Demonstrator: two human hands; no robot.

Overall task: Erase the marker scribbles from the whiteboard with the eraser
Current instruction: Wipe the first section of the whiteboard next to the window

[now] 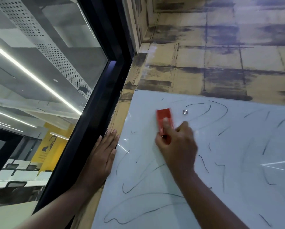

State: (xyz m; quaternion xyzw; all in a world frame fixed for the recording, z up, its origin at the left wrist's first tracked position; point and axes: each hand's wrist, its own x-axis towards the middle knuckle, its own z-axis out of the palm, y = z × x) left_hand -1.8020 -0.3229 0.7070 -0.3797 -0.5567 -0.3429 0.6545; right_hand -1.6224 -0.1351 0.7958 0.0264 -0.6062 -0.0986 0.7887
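A glass whiteboard (237, 162) fills the lower right, mounted on a wall. Black marker scribbles (127, 190) run across it in loose curves, from the top left down to the bottom edge. My right hand (178, 146) grips a red eraser (165, 120) and holds it against the board near its upper left corner, beside a round metal mounting stud (185, 111). The hand and eraser look blurred. My left hand (102, 157) lies flat with straight fingers on the wall strip at the board's left edge.
A black window frame (95, 113) runs diagonally left of the board, with glass showing an office with desks and chairs behind it. Tan brick-pattern wall (204, 63) lies above the board.
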